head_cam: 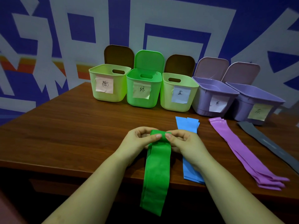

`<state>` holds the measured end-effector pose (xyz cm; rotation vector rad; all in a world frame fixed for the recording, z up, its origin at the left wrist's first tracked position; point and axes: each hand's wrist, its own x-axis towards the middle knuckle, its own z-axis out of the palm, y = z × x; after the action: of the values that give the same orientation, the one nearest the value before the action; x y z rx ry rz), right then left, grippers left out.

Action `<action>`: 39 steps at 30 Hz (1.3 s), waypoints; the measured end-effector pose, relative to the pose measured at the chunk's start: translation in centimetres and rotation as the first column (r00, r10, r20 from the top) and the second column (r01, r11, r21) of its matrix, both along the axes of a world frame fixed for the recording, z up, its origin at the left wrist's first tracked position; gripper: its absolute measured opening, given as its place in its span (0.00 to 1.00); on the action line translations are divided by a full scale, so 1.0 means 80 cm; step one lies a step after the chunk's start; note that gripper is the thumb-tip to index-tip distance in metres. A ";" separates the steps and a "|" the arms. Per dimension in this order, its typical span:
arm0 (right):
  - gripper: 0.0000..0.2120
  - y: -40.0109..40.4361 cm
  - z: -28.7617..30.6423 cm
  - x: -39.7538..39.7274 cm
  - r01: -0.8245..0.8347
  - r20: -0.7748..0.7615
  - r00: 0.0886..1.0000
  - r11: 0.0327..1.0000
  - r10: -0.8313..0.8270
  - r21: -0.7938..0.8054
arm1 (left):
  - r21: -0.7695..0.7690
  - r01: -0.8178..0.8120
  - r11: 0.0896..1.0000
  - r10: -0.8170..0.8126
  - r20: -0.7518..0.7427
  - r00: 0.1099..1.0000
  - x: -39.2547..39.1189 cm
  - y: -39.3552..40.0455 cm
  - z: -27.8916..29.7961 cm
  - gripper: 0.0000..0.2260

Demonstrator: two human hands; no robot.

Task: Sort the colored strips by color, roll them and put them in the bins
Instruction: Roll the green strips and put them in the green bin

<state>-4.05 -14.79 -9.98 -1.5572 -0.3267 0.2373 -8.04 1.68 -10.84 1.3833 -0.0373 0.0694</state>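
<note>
A green strip (157,172) lies on the brown table (72,135), its near end hanging over the front edge. My left hand (139,139) and my right hand (182,141) both pinch its far end, which is curled into a small roll. To the right lie blue strips (187,125), a stack of purple strips (239,151) and a grey strip (267,143). Along the back stand several open labelled bins: a pale green bin (110,92), a green bin (144,101), another pale green bin (176,104) and two purple bins (203,101) (242,110).
Every bin has its lid tipped up behind it against the blue and white patterned wall (64,38). The table's front edge runs just under my forearms.
</note>
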 end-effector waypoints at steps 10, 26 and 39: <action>0.09 -0.004 -0.005 -0.006 0.041 0.053 0.998 0.999 -0.043 0.033 | 0.083 0.013 0.996 -0.010 -0.038 0.999 -0.005 0.000 0.003 0.16; 0.14 -0.006 0.004 -0.021 -0.034 0.029 0.999 0.997 0.036 -0.069 | 0.007 0.112 0.994 -0.111 -0.089 0.990 -0.024 0.002 0.012 0.15; 0.15 -0.005 -0.001 -0.031 0.025 0.202 0.979 0.996 -0.007 -0.083 | -0.044 0.100 0.994 -0.106 -0.135 0.985 -0.043 -0.005 0.009 0.20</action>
<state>-6.53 -15.18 -10.09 -1.6717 -0.4674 0.0815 -11.47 1.31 -10.08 1.3438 0.0073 -0.1110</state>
